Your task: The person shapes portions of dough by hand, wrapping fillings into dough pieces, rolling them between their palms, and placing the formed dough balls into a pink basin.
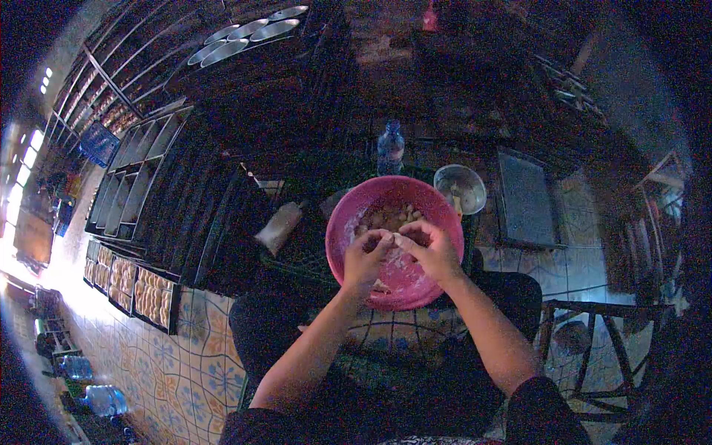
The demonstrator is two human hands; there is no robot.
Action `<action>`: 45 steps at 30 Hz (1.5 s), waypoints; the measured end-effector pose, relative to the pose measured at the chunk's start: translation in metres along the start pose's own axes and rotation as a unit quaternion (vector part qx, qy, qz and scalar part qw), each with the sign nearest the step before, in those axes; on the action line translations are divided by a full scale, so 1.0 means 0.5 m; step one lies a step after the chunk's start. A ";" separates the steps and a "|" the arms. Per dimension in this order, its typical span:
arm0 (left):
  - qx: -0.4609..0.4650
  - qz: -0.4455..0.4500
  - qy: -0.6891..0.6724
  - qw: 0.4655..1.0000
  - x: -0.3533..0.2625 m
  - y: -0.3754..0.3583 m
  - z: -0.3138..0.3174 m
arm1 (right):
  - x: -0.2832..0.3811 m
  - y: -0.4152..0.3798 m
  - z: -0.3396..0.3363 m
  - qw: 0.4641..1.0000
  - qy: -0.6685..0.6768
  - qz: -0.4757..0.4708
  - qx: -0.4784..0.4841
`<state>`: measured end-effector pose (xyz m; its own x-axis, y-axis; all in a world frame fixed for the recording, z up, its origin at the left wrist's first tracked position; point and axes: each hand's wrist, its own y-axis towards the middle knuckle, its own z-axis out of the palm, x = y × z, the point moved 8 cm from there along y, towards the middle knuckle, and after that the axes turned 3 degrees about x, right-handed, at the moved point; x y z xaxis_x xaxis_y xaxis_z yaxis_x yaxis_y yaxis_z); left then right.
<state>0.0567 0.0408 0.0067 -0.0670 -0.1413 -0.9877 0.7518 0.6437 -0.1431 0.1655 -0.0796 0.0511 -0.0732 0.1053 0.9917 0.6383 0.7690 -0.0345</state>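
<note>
A pink basin (343, 204) stands in front of me, its inner wall streaked with white powder. Over it my left hand (365, 256) and my right hand (432, 254) meet with fingertips pinched together. Between them is a small pale piece of dough (394, 238), partly hidden by the fingers. Several small rounded dough pieces (409, 213) lie at the basin's far side, beside a brownish mass (380, 216) whose kind I cannot make out. Another pale scrap (380, 285) is low in the basin, near my left wrist.
Behind the basin stands a plastic bottle (390, 148). A metal bowl (460, 184) with a utensil in it is at the right, and a bag (280, 228) lies at the left. Trays of shaped dough or bread (153, 298) rest on the tiled floor. A metal frame (608, 348) is at lower right.
</note>
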 end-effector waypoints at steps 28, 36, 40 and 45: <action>0.074 -0.055 -0.045 0.995 -0.067 -0.031 0.010 | -0.008 0.008 -0.003 0.996 -0.023 -0.076 -0.027; 0.040 -0.067 -0.089 0.993 -0.024 -0.008 -0.012 | 0.013 0.005 0.016 0.996 -0.050 -0.070 0.001; 0.054 -0.079 -0.210 0.973 0.002 -0.001 0.002 | 0.014 0.011 0.018 0.998 0.007 -0.064 0.023; 0.037 -0.135 -0.179 0.974 0.034 0.001 -0.002 | 0.085 -0.004 0.005 0.959 -0.192 -0.210 -0.007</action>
<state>0.0552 0.0391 -0.0103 -0.0460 -0.5589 -0.8279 0.7851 0.4923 -0.3759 0.1591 -0.0752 0.0929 -0.6010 0.0152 0.7991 0.5004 0.7868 0.3614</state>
